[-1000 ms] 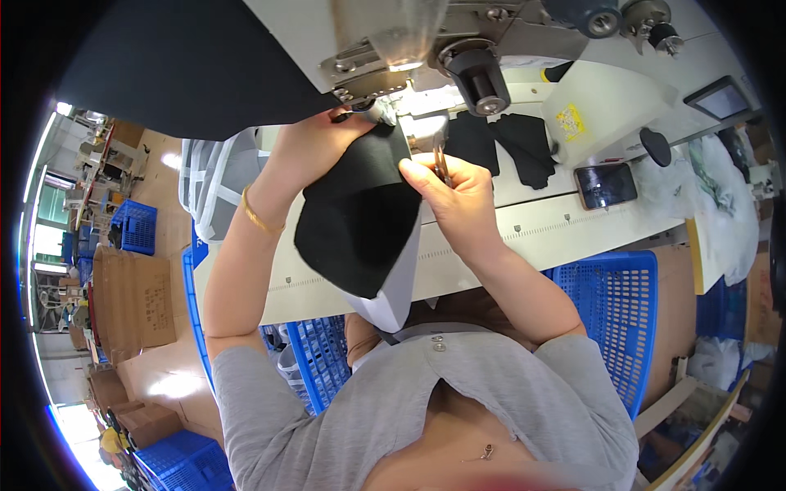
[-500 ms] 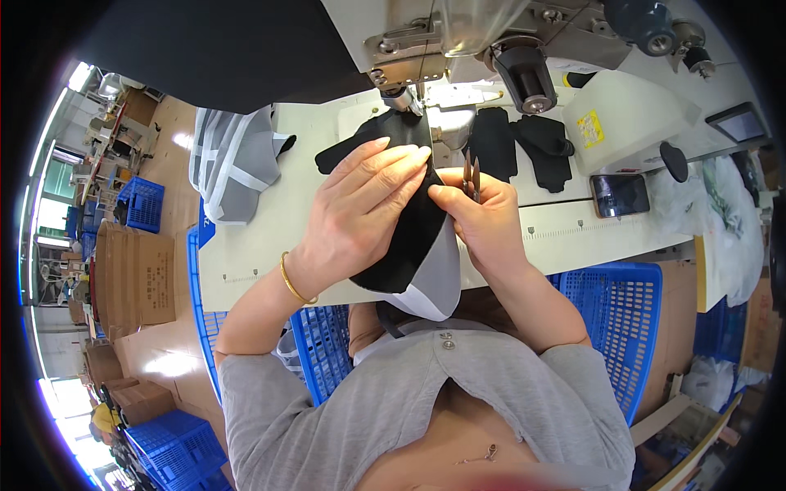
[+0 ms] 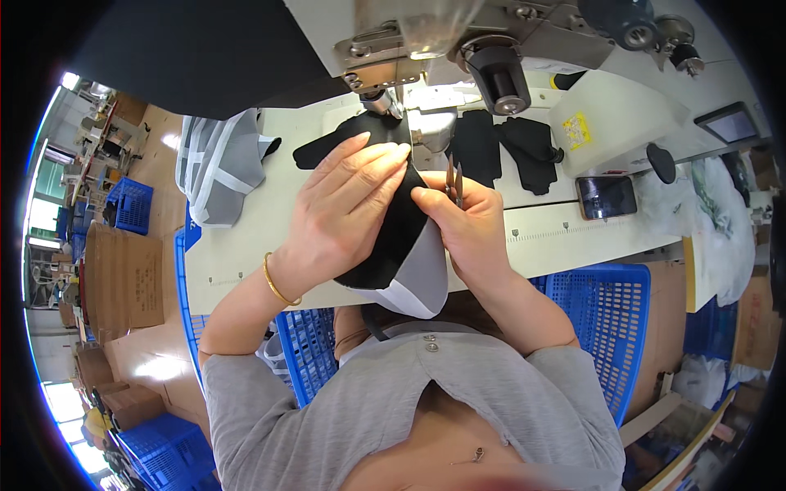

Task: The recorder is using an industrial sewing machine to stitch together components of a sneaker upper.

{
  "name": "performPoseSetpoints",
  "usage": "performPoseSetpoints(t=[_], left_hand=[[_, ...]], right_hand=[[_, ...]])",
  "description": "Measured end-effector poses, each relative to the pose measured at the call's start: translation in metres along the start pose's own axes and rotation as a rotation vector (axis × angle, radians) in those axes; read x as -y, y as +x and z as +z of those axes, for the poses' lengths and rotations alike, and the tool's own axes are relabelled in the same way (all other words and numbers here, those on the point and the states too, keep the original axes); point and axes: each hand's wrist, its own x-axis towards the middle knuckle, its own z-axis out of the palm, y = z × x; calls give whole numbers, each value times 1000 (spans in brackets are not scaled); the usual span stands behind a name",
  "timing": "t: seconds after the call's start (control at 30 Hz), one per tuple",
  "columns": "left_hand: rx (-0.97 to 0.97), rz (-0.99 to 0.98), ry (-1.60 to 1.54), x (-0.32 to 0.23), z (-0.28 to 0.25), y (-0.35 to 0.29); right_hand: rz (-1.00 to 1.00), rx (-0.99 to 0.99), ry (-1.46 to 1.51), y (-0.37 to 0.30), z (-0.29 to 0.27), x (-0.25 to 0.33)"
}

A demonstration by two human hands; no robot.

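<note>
One black cloth (image 3: 383, 258), near side of the sewing head (image 3: 385, 76)

Right of the head, the pale worktop (image 3: 246, 258) bears black pieces (image 3: 476, 149) and a phone (image 3: 606, 198); left of it, a grey, white-banded piece (image 3: 233, 180) and, farther, a cardboard box (image 3: 123, 278). The right hand's (image 3: 473, 233) grip is closed round a pointed tool (image 3: 456, 184); whether the left hand's (image 3: 344, 200) grip pinches cloth, I cannot tell. A second ago the left hand was up at the head; now it covers the cloth.
</note>
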Motion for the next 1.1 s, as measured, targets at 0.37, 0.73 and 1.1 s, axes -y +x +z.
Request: performPoseSetpoints(t=[0.37,0.73,1.1], left_hand=[[-21,16,61,12,4,10],[-62,8,123,14,7,14],[-68,-16,286,13,10,18]], right_hand=[[-121,6,-27,24,0,1],[-99,-13,-17,27,-3,6],[-171,-34,-138,31,-4,14]])
